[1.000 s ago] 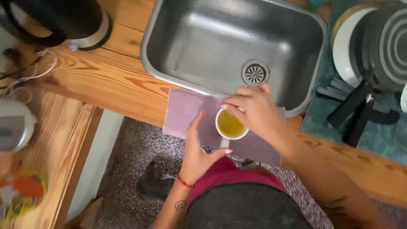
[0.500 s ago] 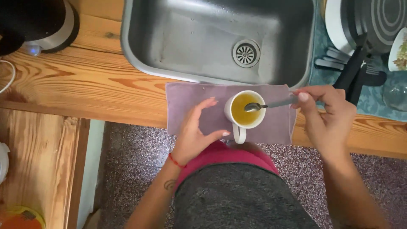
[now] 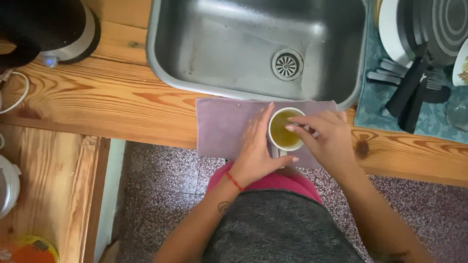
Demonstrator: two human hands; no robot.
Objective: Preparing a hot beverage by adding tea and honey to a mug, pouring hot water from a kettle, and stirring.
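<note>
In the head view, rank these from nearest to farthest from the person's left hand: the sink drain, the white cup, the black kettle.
From the left hand:
1. white cup, touching it, just to its right on the purple cloth.
2. sink drain, above, in the steel basin.
3. black kettle, far at the top left corner of the counter.
</note>
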